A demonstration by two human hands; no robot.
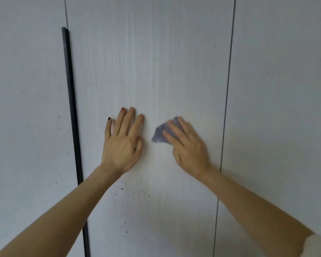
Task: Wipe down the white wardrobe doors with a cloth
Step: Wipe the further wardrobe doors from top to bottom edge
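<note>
the left hand [121,143] is lying flat and empty on the white wardrobe door [146,62], while the right hand [186,145] is pressing a blurred, seemingly bluish cloth [160,133] against it.

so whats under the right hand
A bluish cloth pressed to the middle wardrobe door, poking out past the right hand fingers; the rest is covered.

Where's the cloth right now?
Under the right hand, pressed against the middle wardrobe door; the cloth is just right of the flat left hand.
</note>
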